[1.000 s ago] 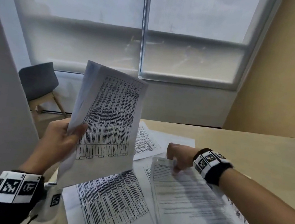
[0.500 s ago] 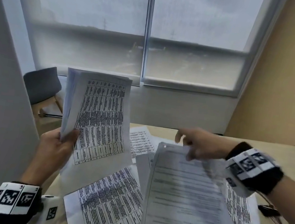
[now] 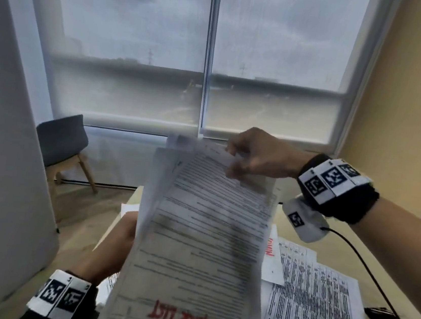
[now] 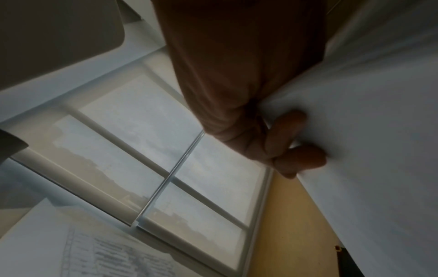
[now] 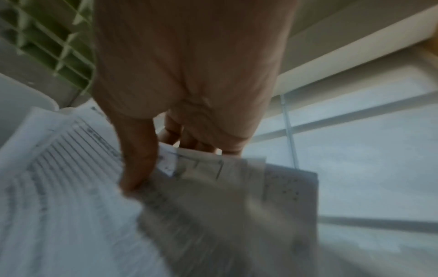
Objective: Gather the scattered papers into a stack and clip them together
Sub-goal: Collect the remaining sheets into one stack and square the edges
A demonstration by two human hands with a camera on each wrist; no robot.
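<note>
Mid-gather: right hand (image 3: 257, 157) pinches a sheet (image 3: 202, 238) onto left hand's (image 3: 120, 238) gripped stack (image 4: 379, 150); next, grab worktop papers (image 3: 311, 301)

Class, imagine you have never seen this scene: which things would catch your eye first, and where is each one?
First, the sheaf of papers held upright at centre, red handwriting along its near edge, the right hand pinching its top and the left hand gripping its left side. Behind it a large window fills the far wall. More printed sheets lie on the table to the right.
</note>
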